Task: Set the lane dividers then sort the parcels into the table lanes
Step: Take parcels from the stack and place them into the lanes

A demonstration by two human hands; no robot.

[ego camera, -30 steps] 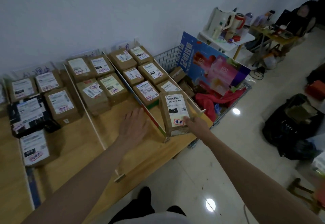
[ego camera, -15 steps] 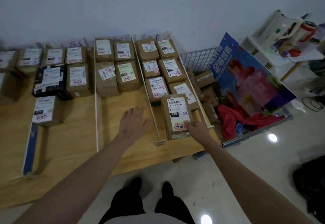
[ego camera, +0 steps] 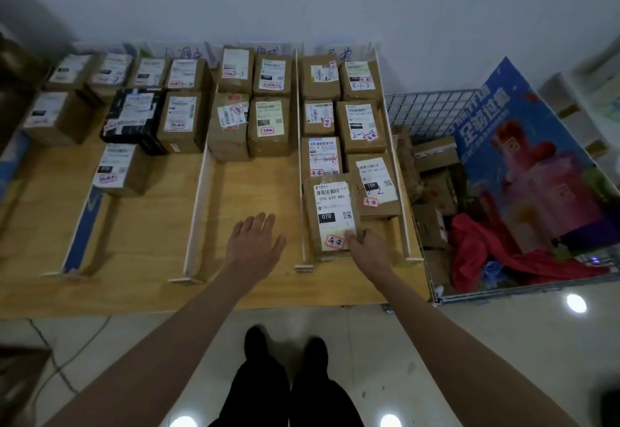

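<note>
White lane dividers run front to back across the wooden table. A brown parcel labelled 070 lies at the front of the rightmost lane, behind several other labelled parcels. My right hand grips its near right corner, thumb on the label. My left hand hovers flat with spread fingers over the bare front of the middle lane, holding nothing. More parcels fill the backs of the middle and left lanes.
A wire basket at the table's right end holds several brown parcels, a red cloth and a blue printed board. A black parcel sits in the left lane. My feet stand on the tiled floor at the table's front edge.
The view swung left and squared to the table. The 070 parcel has settled into the front of the rightmost lane under my right hand; my left hand stays flat over the middle lane.
</note>
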